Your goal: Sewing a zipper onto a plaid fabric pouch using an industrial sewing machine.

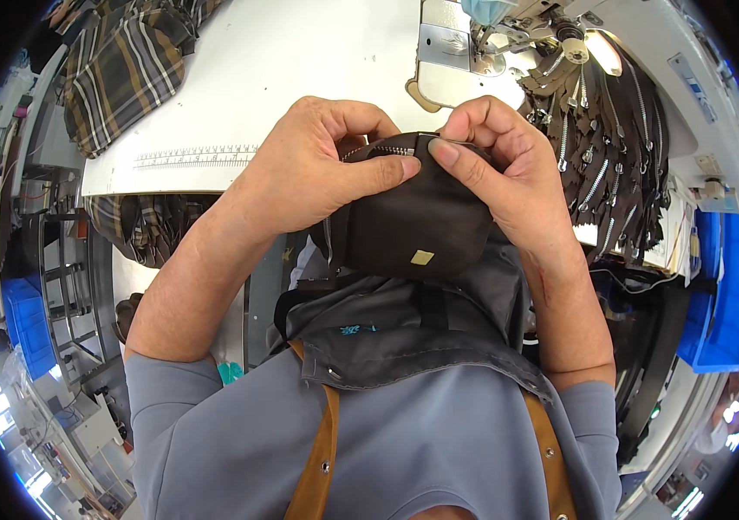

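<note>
I start with the white worktop [300, 78], which fills the upper middle of my view. A plaid fabric bundle [122, 65] lies over its far left corner, and the sewing machine [508, 39] stands at its far right edge. A thick bunch of dark zippers [599, 143] hangs down off the right side beside the machine. Blue bins [720, 286] sit off the worktop's right edge.

The dark brown fabric piece [421, 225] is held up in the air in front of the near edge of the worktop, above the grey apron at my chest, touching no surface. It has a small tan square patch on its face and a zipper [387, 151] running along its top edge. I judge it light, soft and floppy; it will sag wherever it is not pinched. The zipper edge is the stiffest line, so that is the place to take hold.

My left hand [317, 165] comes in from the lower left, forearm raised, its thumb pressed flat across the front of the cloth, fingers curled behind the top edge, gripping it. My right hand [508, 165] meets it from the right, thumb forward and fingertips pinching the same zipper edge, wrist bent down.
</note>
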`<state>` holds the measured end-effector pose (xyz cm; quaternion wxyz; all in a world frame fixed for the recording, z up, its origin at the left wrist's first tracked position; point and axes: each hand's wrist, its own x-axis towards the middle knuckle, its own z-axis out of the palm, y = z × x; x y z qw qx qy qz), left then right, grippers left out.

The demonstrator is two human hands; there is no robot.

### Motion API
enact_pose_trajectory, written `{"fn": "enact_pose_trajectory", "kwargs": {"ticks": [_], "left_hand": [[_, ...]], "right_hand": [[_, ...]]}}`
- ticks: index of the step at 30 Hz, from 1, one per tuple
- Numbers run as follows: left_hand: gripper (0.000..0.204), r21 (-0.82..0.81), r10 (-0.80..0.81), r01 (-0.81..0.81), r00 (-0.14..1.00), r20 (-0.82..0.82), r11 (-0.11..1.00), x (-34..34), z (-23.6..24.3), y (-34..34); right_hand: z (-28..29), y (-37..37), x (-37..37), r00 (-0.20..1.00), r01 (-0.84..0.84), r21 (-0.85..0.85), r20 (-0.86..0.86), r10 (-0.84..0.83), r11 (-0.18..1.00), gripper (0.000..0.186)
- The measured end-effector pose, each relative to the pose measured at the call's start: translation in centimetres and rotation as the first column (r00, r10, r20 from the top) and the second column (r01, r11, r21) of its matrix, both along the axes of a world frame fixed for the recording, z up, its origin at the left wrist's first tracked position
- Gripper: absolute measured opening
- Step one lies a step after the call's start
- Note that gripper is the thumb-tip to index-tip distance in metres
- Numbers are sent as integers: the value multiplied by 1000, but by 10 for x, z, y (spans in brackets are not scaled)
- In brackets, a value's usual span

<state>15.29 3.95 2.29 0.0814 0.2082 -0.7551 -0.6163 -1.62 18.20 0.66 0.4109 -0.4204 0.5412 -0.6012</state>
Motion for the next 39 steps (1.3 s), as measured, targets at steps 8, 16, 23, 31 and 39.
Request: {"fn": "enact_pose_trajectory", "kwargs": {"ticks": [8,16,23,31,39], "left_hand": [[63,114,33,-13,984,-175,993,23,-21,17],[35,-132,40,-111,892,-450,985,73,-47,35],[36,291,738,-680,638,-219,673,237,-37,16],[65,235,995,-967,104,8,99,479,-123,35],[100,-925,976,-314,-23,-216,-212,472,-213,8]], "right_hand": [[8,21,-2,914,185,-15,-366,-177,983,14],[1,21,-15,920,66,-424,-325,-220,903,36],[-17,11,1,900,-78,-214,-435,-24,974,45],[-36,19,-5,932,-15,33,-361,26,999,29],[-39,15,-9,924,23,75,-383,8,997,28]]}}
